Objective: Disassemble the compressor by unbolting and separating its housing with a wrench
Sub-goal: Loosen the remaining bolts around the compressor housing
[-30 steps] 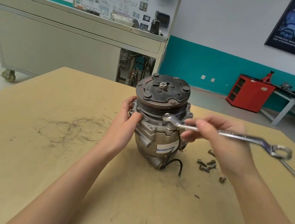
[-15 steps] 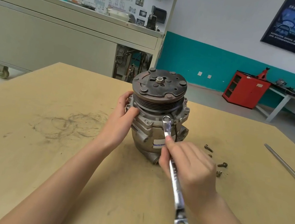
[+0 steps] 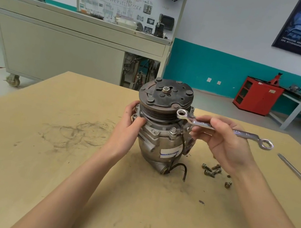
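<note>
The grey metal compressor (image 3: 161,141) stands upright on the wooden table (image 3: 37,164), its dark pulley and clutch plate (image 3: 165,96) on top. My left hand (image 3: 129,128) grips its left side at the housing flange. My right hand (image 3: 222,142) holds a silver ring wrench (image 3: 242,132) roughly level. The wrench's left ring end (image 3: 181,114) hovers beside the pulley's right edge, above a housing bolt (image 3: 173,130), off any bolt head.
Several loose bolts (image 3: 213,170) lie on the table right of the compressor, below my right wrist. A long screwdriver shaft (image 3: 298,175) lies at the table's right edge. A black wire (image 3: 181,168) trails from the compressor's base. A grey cabinet and red stand are behind.
My right hand swung the wrench from pointing down toward me, with its end on a housing bolt, back up to level, and lifted its ring end off the bolt. The left hand stayed put.
</note>
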### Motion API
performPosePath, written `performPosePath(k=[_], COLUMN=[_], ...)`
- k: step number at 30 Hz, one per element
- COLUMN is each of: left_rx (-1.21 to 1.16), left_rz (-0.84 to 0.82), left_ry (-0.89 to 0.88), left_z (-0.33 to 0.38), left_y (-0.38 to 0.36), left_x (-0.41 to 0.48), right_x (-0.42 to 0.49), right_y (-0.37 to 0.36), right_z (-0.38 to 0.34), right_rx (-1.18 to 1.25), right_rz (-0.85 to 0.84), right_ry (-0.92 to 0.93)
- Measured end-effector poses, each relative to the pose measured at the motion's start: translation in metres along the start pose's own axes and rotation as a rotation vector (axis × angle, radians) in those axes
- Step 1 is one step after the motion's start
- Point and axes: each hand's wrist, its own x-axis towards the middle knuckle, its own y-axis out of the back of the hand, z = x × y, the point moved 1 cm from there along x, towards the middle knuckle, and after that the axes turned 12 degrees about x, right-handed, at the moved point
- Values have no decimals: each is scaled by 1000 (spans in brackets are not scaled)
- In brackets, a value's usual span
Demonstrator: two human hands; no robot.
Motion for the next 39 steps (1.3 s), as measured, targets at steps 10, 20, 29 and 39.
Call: performPosePath(k=[10, 20, 29, 39], left_rx=[-19, -9, 0, 20], left_rz=[13, 16, 22, 48], left_ry=[-10, -11, -8, 2], left_z=[1, 1, 3, 7], left_y=[-2, -2, -1, -2], left_x=[0, -1, -1, -1], right_x=[-56, -54, -57, -56], right_y=[-63, -71, -62, -59], right_z=[21, 42, 47, 45], right_rx=[-1444, -1675, -1694, -1536], right_rz=[98, 160, 234, 241], right_ry=[1004, 933, 907, 1032])
